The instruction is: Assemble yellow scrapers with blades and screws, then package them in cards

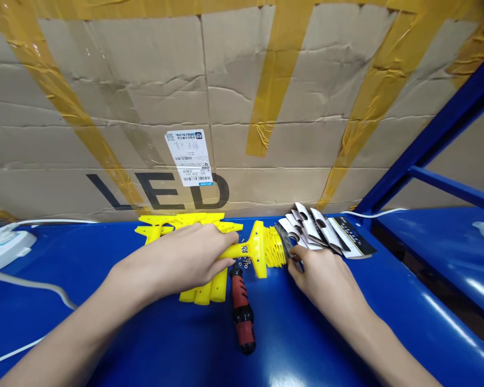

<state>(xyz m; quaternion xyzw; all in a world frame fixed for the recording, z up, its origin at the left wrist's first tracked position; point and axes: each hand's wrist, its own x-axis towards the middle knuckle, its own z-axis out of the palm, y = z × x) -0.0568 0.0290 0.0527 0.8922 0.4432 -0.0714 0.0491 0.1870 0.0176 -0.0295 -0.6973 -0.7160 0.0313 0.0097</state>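
Note:
My left hand is closed round the handle of a yellow plastic scraper, its wide T-shaped head pointing right. The fingers of my right hand pinch a dark, flat metal blade. This blade stands against the right end of a row of thin yellow plastic pieces, just right of the scraper head. More yellow scrapers lie under and behind my left hand, partly hidden by it. Small screws and nuts are scattered beneath the held scraper. A red and black screwdriver lies between my hands.
Black and white printed cards lie fanned beyond my right hand. A large taped cardboard box stands along the back of the blue table. At left are a white power strip and cables; a blue metal frame rises at right.

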